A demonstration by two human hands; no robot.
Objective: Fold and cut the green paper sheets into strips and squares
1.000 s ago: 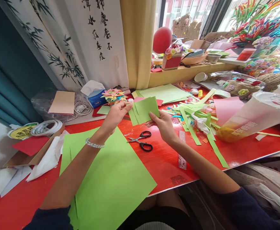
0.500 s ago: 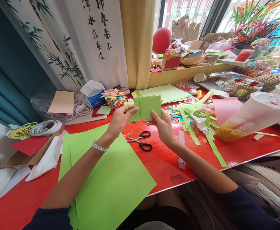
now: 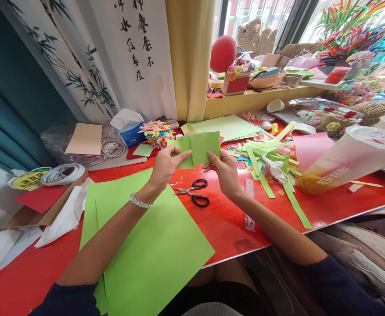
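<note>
Several small green paper pieces (image 3: 206, 148) are held up above the red table, overlapping like a loose fan. My left hand (image 3: 166, 169) pinches their left side between thumb and fingers. At the right edge, my right hand (image 3: 223, 171) grips them with its thumb on the front; its other fingers are partly behind the paper. Below the hands lie scissors (image 3: 194, 192) with black handles, blades spread and pointing left. Large green paper sheets (image 3: 156, 245) lie under my left forearm. A clear patterned ruler (image 3: 249, 206) rests near my right wrist, partly covered by it.
Green paper strips (image 3: 268, 162) and scraps are heaped to the right, beside a leaning plastic drink cup (image 3: 340, 162). At the back are a tissue pack (image 3: 133, 134), a colourful folded-paper piece (image 3: 157, 134) and pale green sheets (image 3: 227, 126). A cardboard box (image 3: 30, 217) stands left.
The small green pieces have spread further apart, with more of them showing on the left. My left hand has shifted slightly right; my right hand has barely moved.
</note>
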